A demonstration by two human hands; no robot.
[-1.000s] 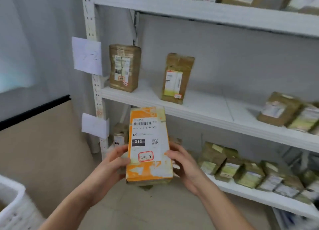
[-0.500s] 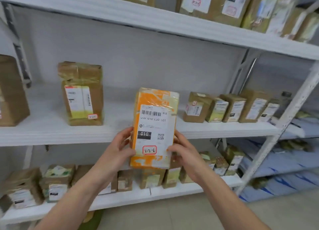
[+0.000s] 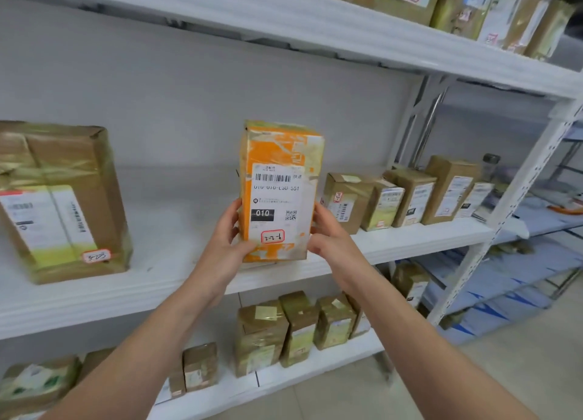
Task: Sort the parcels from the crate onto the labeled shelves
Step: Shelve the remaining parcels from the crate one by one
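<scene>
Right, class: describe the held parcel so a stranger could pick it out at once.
Start at the middle shelf of the white rack. Between a big brown parcel and a row of smaller brown parcels, the left hand and right hand hold the orange parcel upright. It alone is orange, its white label marked 010.

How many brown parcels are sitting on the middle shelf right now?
6: a large parcel at the left, a row of five right of the orange parcel; more may be hidden.
</scene>
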